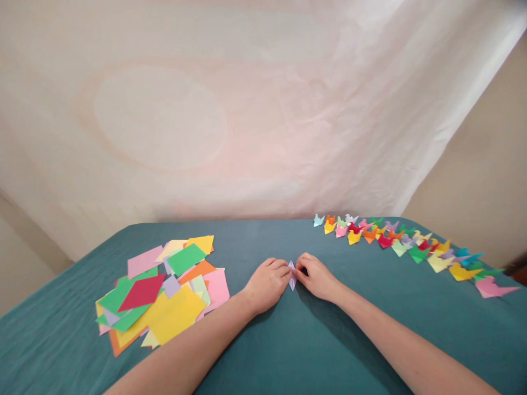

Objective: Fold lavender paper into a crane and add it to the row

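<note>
A small folded piece of lilac paper (pixel 292 281), narrow and pointed at both ends, lies on the table between my hands. My left hand (pixel 268 282) rests against its left side, knuckles up, with the fingertips on the paper and partly hidden. From the right, my right hand (pixel 316 276) pinches the paper's edge between thumb and index finger, the other fingers curled in. Parts of the fold are covered by the fingers.
Left of my arms lies a loose pile of coloured paper sheets (pixel 177 312). Several folded paper birds (pixel 415 247) stand in rows along the table's right side. A teal cloth (pixel 263 362) covers the table, and a pale sheet (pixel 263 120) hangs behind it.
</note>
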Tool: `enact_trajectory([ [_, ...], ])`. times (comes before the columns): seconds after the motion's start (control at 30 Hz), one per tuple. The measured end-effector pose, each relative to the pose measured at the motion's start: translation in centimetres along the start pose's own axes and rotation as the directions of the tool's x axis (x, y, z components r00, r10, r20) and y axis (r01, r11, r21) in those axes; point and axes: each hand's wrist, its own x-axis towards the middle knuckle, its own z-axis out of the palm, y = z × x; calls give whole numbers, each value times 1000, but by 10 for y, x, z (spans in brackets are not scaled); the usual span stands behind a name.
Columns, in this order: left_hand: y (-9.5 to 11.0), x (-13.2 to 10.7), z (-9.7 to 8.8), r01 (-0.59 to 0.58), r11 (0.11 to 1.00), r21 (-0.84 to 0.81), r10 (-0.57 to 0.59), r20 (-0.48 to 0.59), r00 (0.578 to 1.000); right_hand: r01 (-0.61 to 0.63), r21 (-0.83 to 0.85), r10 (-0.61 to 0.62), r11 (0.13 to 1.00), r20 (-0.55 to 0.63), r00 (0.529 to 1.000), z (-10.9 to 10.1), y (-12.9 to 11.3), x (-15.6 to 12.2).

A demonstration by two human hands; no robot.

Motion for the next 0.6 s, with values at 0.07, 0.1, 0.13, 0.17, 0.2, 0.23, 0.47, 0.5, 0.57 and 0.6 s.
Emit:
enact_trajectory([
  [0.07, 0, 0, 1, 0, 1000, -1, 0, -1, 1000, -6, -11, 6, 1000, 5, 1000, 0, -1, 0],
  [0.1, 0, 0, 1, 0, 1000, -2, 0, -3, 1000, -9, -17, 9, 1000, 9, 1000, 0, -1, 0],
  [0.13, 0, 0, 1, 0, 1000, -2, 0, -6, 1000, -13, -23, 14, 1000, 12, 1000, 0, -1, 0],
  [0.17, 0, 0, 2, -1, 1000, -1, 1, -9, 1000, -18, -29, 18, 999, 15, 1000, 0, -1, 0],
  [0.2, 0, 0, 2, -2, 1000, 1, 2, -10, 1000, -21, -34, 22, 999, 17, 1000, 0, -1, 1],
  [0.23, 0, 0, 2, -3, 1000, 2, 3, -10, 1000, -24, -38, 25, 999, 19, 1000, 0, -1, 1],
  [0.47, 1, 0, 1, -1, 1000, 2, 1, 4, 1000, -24, -52, 25, 998, 7, 1000, 1, -3, 1],
  [0.5, 1, 0, 1, 1, 1000, 0, -1, 4, 1000, -22, -54, 23, 998, 2, 1000, 2, -3, 1],
  [0.57, 1, 0, 1, 4, 1000, -1, -4, 1, 1000, -23, -57, 23, 998, -6, 1000, 2, -3, 1],
  [0.6, 1, 0, 1, 5, 1000, -2, -5, 0, 1000, -24, -57, 24, 998, -7, 1000, 3, -3, 1],
])
